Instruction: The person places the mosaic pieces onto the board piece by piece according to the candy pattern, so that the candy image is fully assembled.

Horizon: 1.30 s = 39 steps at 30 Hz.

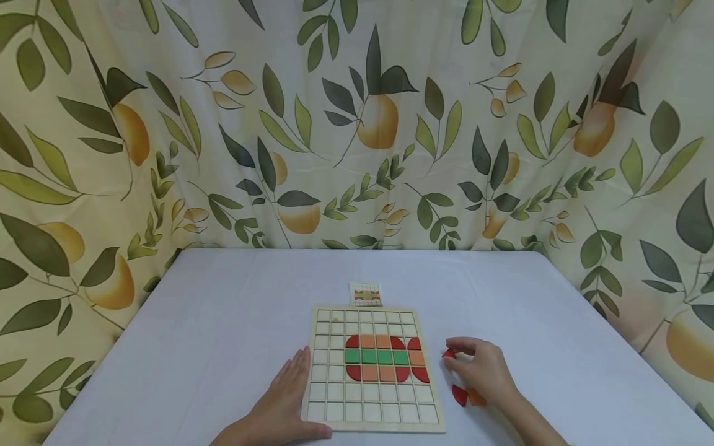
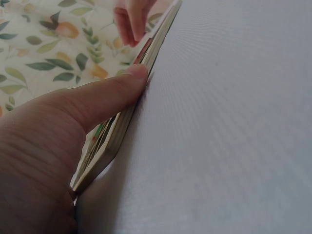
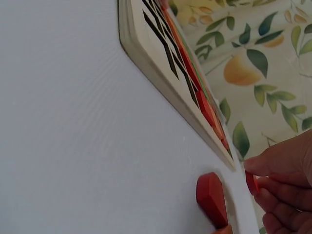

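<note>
A wooden grid board (image 1: pixel 329 391) lies on the white table, with red, orange and green tiles in its right part. Along its left edge rests my left hand (image 1: pixel 281 402), fingers straight, thumb at the front left corner; in the left wrist view that thumb (image 2: pixel 114 92) touches the board's side. To the right of the board, my right hand (image 1: pixel 488 368) pinches a red quarter-circle tile (image 1: pixel 449 353) between thumb and fingers. Beneath that hand another red quarter-circle tile (image 1: pixel 460 395) and an orange tile (image 1: pixel 476 397) lie on the table, the orange one partly hidden.
A small pattern card (image 1: pixel 365 294) with a printed grid and coloured shapes lies just behind the board's far edge. White cloth (image 1: pixel 223 322) covers the table. Behind it hangs a curtain (image 1: pixel 346 186) printed with leaves and fruit.
</note>
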Available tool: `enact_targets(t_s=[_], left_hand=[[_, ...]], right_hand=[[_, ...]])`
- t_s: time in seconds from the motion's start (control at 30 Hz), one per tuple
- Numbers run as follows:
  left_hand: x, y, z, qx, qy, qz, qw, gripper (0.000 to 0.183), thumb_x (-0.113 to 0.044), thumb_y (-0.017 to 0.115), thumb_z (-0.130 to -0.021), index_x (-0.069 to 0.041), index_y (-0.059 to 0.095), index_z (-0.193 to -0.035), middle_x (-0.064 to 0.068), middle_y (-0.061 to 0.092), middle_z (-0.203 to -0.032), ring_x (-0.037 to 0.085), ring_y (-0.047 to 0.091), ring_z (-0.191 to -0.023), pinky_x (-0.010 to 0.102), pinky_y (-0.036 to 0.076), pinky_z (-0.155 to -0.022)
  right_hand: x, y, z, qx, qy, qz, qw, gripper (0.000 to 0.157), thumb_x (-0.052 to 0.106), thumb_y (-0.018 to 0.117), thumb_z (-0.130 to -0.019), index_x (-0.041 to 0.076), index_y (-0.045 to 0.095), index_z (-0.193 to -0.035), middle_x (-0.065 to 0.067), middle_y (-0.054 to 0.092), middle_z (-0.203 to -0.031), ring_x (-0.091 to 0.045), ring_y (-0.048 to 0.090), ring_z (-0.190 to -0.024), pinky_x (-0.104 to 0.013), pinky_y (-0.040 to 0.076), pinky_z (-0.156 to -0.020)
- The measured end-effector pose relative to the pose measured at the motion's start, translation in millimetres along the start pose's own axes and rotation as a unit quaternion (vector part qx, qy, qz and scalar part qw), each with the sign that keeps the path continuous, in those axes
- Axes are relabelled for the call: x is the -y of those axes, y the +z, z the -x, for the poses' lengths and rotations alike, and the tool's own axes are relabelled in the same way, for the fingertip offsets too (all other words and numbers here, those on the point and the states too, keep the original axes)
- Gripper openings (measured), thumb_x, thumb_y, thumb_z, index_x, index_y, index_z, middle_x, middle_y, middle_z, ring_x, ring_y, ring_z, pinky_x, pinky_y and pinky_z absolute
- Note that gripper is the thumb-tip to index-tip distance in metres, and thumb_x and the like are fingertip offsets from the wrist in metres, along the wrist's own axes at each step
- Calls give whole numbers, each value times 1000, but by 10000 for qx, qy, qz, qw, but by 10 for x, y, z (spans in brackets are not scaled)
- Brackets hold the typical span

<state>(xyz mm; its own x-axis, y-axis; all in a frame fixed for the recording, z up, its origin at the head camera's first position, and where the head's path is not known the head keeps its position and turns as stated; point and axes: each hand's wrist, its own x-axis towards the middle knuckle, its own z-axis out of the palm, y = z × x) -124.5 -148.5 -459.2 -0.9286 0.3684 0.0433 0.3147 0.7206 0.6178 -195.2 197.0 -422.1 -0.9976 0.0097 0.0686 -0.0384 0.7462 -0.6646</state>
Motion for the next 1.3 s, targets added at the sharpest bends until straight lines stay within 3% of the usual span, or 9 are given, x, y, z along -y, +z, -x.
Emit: enact_targets(t_s=[0.13, 0.37, 0.43, 0.67, 0.73, 0.9, 1.0, 1.13, 1.3], left_hand=[[-16, -6, 4, 22, -11, -25, 10000, 130, -74, 64, -61, 5, 4, -145, 18, 7, -151, 29, 2, -138, 39, -1, -109], [-14, -19, 11, -2, 23, -63, 10000, 129, -74, 63, -61, 6, 5, -144, 18, 7, -151, 28, 2, -138, 42, 2, -109], [-17, -19, 12, -1, 37, -66, 10000, 129, -73, 64, -62, 7, 4, -144, 19, 7, -151, 29, 2, -138, 47, 6, -108], [-12, -19, 2, 1, -32, 7, 10000, 130, -74, 64, -60, 5, 4, -145, 16, 6, -152, 27, 0, -138, 14, -13, -101], [-8, -15, 0, 7, -46, -18, 10000, 131, -75, 63, -60, 5, 4, -145, 16, 6, -152, 27, 0, -138, 18, -11, -103], [-8, 0, -9, 41, -144, -106, 9998, 132, -76, 63, -58, 3, 4, -145, 15, 7, -152, 26, 1, -138, 40, 2, -108], [-11, 5, -12, 39, -158, -87, 9998, 131, -76, 63, -59, 3, 4, -145, 14, 7, -152, 25, 1, -139, 44, 5, -108], [-11, 7, -8, -12, -54, -62, 10000, 130, -74, 64, -61, 5, 4, -145, 17, 7, -151, 28, 1, -138, 39, 1, -109], [-3, 10, -7, -51, 14, -95, 9999, 130, -74, 63, -61, 6, 4, -144, 18, 7, -151, 28, 2, -138, 18, -12, -103]], right_hand=[[62, 47, -23, -45, -277, 8, 9996, 32, 11, 76, -75, 3, 68, -105, -6, 67, -95, -27, 57, -98, -49, 45, -86], [231, 147, -75, 49, -487, -85, 9988, 31, 12, 76, -76, 4, 69, -105, -3, 67, -95, -26, 57, -99, -48, 44, -86], [282, 172, -83, 99, -490, -142, 9986, 31, 12, 76, -75, 4, 68, -105, -3, 67, -96, -25, 57, -98, -47, 45, -85], [395, 245, -101, 121, -661, -216, 9975, 32, 10, 77, -74, 3, 68, -104, -4, 67, -95, -25, 59, -96, -46, 47, -83], [407, 266, -107, 115, -737, -241, 9969, 31, 9, 77, -74, 2, 69, -103, -4, 67, -94, -25, 59, -96, -46, 47, -84], [438, 320, -135, 134, -931, -338, 9950, 30, 8, 77, -73, 2, 69, -101, -4, 68, -92, -24, 61, -93, -43, 49, -82], [461, 347, -159, 143, -1026, -363, 9940, 31, 9, 78, -73, 2, 69, -101, -5, 68, -93, -24, 61, -93, -42, 49, -81], [499, 376, -185, 141, -1140, -434, 9924, 30, 8, 79, -71, 2, 70, -99, -4, 68, -91, -23, 61, -91, -42, 50, -79], [544, 421, -218, 193, -1218, -523, 9910, 26, 6, 77, -73, 3, 70, -97, -2, 68, -88, -21, 62, -86, -40, 51, -76]])
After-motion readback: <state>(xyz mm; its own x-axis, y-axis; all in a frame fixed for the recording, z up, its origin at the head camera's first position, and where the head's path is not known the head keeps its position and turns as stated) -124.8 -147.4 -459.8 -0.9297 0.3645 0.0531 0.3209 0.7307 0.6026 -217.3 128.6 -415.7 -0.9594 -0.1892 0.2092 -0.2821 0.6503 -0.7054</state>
